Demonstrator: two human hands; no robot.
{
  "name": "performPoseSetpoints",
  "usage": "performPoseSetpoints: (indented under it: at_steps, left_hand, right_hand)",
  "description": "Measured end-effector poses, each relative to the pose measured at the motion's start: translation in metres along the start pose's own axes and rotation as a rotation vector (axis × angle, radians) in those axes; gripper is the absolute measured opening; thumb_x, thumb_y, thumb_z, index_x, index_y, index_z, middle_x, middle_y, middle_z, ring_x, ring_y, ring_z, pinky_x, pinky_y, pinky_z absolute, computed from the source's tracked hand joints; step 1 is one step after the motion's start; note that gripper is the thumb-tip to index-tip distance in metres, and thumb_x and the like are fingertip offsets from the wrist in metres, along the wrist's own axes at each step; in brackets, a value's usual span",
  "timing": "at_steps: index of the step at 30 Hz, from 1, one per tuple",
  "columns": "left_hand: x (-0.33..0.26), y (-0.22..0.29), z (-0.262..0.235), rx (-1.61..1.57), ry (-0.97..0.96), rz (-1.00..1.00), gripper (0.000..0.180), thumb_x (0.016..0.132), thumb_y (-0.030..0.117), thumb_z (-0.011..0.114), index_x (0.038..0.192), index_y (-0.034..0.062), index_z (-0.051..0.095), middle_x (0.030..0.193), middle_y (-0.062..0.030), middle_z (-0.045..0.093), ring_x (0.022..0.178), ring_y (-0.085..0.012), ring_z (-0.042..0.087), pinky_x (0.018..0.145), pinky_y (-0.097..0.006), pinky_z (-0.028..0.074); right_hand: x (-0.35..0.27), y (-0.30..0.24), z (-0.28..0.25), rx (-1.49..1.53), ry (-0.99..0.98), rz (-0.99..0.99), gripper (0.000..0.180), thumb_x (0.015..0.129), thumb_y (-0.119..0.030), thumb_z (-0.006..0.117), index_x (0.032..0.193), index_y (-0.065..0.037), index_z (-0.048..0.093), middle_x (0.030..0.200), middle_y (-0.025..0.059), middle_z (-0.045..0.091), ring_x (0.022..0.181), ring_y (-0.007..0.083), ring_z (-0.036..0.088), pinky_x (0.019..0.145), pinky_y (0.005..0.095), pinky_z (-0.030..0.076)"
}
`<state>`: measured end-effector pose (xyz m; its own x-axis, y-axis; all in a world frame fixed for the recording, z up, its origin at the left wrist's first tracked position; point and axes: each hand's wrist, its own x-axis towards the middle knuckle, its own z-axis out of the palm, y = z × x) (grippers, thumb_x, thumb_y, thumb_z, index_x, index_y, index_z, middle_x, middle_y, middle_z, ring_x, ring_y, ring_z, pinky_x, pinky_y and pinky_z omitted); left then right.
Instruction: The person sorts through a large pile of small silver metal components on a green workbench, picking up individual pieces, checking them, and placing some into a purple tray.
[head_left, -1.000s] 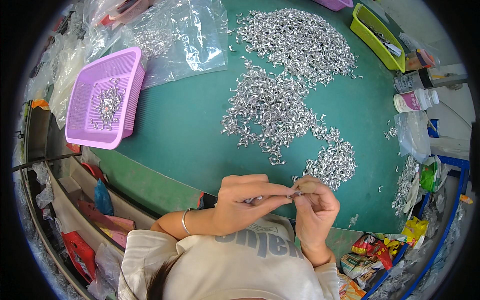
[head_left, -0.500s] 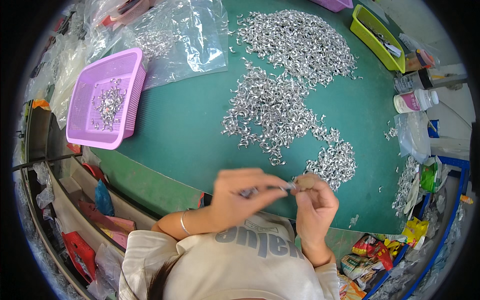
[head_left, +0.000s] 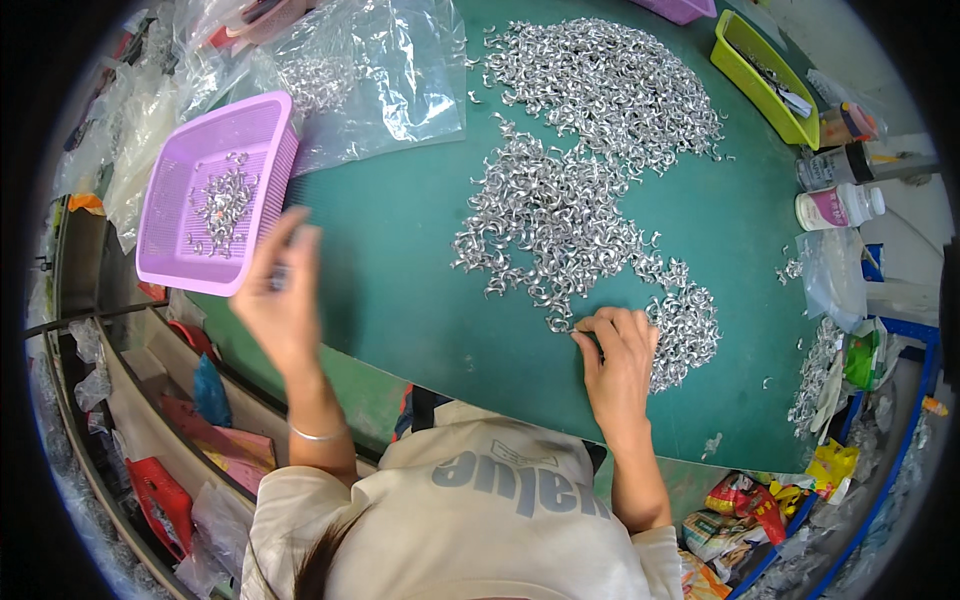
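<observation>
Over the near right edge of the purple basket (head_left: 268,190) is my left hand (head_left: 282,300), smeared by motion. Its fingers are curled, with small silvery pieces (head_left: 279,277) showing among them. Inside the basket lies a small heap of curved metal pieces (head_left: 228,205). At the near tip of the middle pile (head_left: 550,220), beside a smaller pile (head_left: 685,335), my right hand (head_left: 618,358) rests low on the green table. Thumb and forefinger pinch at a small curved metal piece (head_left: 574,330), mostly hidden by the fingertips.
A large pile of metal pieces (head_left: 610,85) spreads across the far table. A clear plastic bag (head_left: 405,100) lies behind the basket. Along the right stand a yellow-green basket (head_left: 765,80), a white bottle (head_left: 838,207) and clear bags (head_left: 832,275). A drawer unit (head_left: 140,370) stands at the left.
My hands were together near my chest. The left has swung left and away to the basket, pieces still in it; the right has moved forward to the piles and turned palm down.
</observation>
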<state>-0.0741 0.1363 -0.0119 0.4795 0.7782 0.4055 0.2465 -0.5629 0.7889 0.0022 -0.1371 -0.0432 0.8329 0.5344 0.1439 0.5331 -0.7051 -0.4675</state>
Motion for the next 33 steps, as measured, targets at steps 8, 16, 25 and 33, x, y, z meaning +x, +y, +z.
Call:
performPoseSetpoints:
  at_steps: [8,16,25,33]
  left_hand:
    - [-0.082,0.044,0.046,-0.386,-0.751,-0.204,0.015,0.071,0.001,0.066,0.086,0.0033,0.066,0.053,0.0034,0.043,0.048,-0.0023,0.037,0.043,-0.019,0.028]
    - [-0.09,0.049,0.045,-0.402,-0.864,-0.229,0.017,0.072,0.003,0.067,0.089,0.003,0.066,0.052,0.0019,0.043,0.049,-0.0032,0.037,0.043,-0.02,0.029]
    - [-0.087,0.051,0.054,-0.631,-1.179,-0.405,0.011,0.075,0.005,0.065,0.086,0.0006,0.065,0.057,0.0038,0.044,0.054,-0.0034,0.036,0.047,-0.02,0.029]
    - [-0.085,0.07,0.053,-1.025,-1.169,-1.025,0.009,0.079,0.005,0.061,0.087,-0.0007,0.061,0.058,0.0046,0.045,0.049,-0.001,0.033,0.042,-0.018,0.022]
  right_hand:
    - [-0.002,-0.004,-0.006,0.073,-0.002,0.022,0.021,0.068,-0.005,0.066,0.088,-0.004,0.059,0.09,0.0076,0.057,0.082,0.0232,0.049,0.068,0.0337,0.032]
    - [-0.003,-0.006,-0.004,0.192,0.105,0.028,0.013,0.069,0.002,0.063,0.08,-0.002,0.059,0.078,0.0057,0.059,0.072,0.0224,0.052,0.067,0.0319,0.036]
    - [-0.004,-0.031,-0.028,0.534,0.112,0.021,0.019,0.065,0.008,0.065,0.082,0.002,0.06,0.078,0.0102,0.061,0.069,0.0207,0.054,0.061,0.0287,0.042]
    - [-0.012,-0.033,-0.022,0.719,0.278,0.06,0.024,0.062,0.008,0.068,0.084,0.004,0.059,0.079,0.0116,0.06,0.071,0.0207,0.053,0.063,0.0276,0.042]
